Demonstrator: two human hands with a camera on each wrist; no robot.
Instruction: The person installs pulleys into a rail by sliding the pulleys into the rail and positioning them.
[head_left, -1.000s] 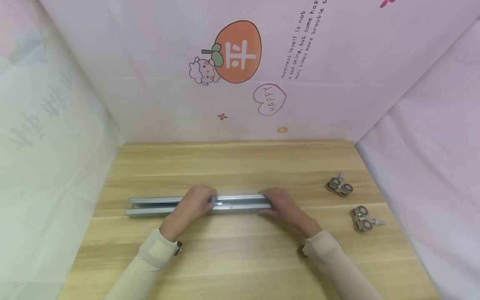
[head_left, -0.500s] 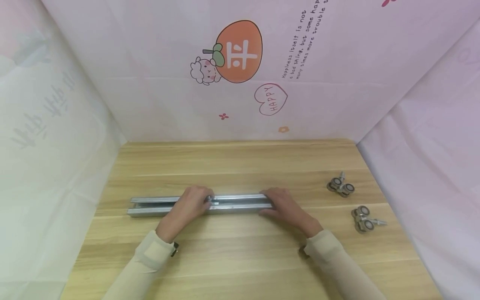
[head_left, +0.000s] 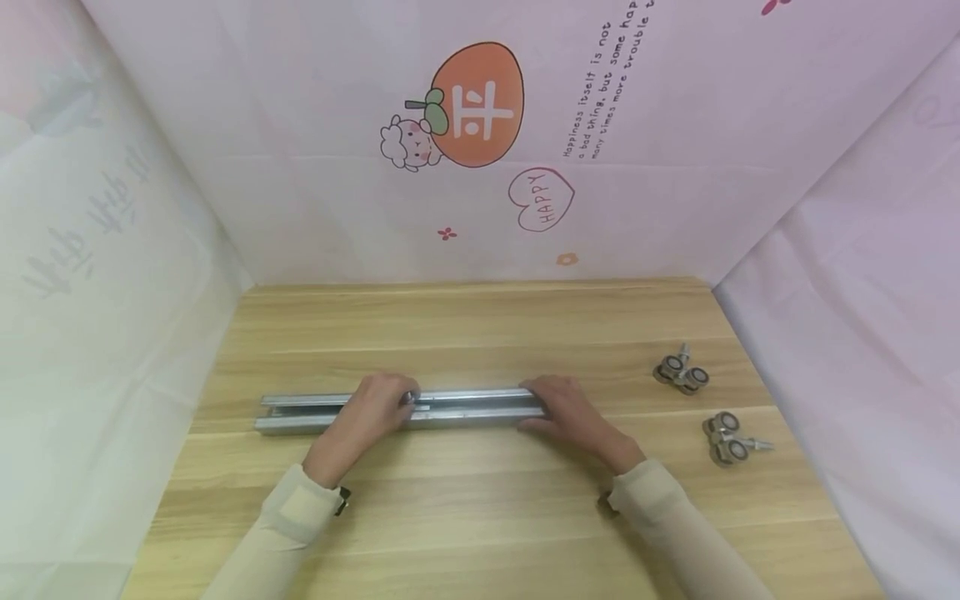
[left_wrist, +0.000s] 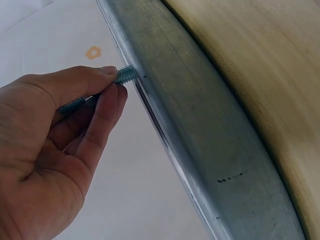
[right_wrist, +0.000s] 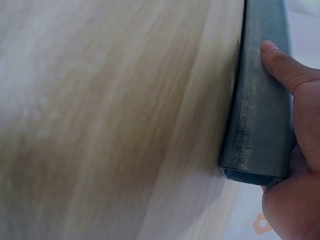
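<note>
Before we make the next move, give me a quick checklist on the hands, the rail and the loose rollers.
1. Left hand pinching the bolt: ok, between thumb and fingers.
2. Right hand steadying the rail: ok, gripping its right end.
3. Rail lying along the table, open side up: ok.
4. Far roller and near roller apart from the rail: ok, both off to its right.
5. Bolt's lower end inside the rail: cannot tell, hidden.
</note>
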